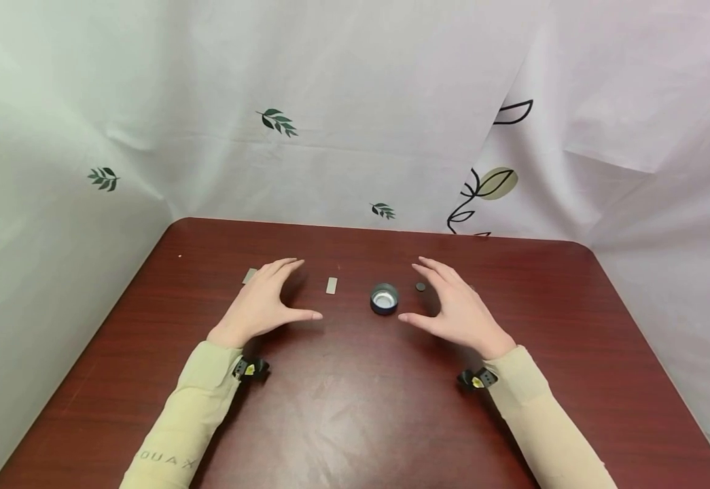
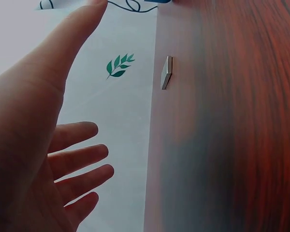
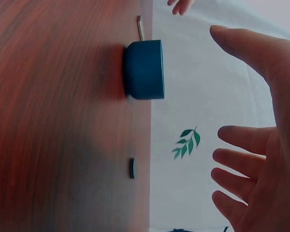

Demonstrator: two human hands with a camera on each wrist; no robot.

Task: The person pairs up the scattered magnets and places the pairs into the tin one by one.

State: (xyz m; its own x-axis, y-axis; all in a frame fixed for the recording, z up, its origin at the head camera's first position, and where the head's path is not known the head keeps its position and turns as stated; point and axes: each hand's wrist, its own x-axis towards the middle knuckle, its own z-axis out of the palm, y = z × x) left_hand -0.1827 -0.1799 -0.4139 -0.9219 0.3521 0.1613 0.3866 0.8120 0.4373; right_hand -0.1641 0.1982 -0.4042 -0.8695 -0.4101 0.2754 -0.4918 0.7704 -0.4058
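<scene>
Both hands hover over the table with nothing in them, fingers apart from the thumbs. My left hand [image 1: 259, 302] is between two small flat grey rectangular pieces: one piece [image 1: 249, 276] is partly covered by its knuckles, and the other piece [image 1: 331, 285] lies to its right. Just left of my right hand [image 1: 461, 309] stands a small round dark cup [image 1: 384, 299], open at the top and silvery inside. In the right wrist view the cup [image 3: 146, 70] has a blue side. A small dark disc [image 1: 420, 287] lies flat by the right fingers.
The dark red wooden table [image 1: 342, 394] has rounded far corners. White cloth [image 1: 342, 81] printed with leaves hangs behind it and along both sides. Each wrist wears a small black camera on a strap, the left camera [image 1: 251, 369] and the right camera [image 1: 477, 378].
</scene>
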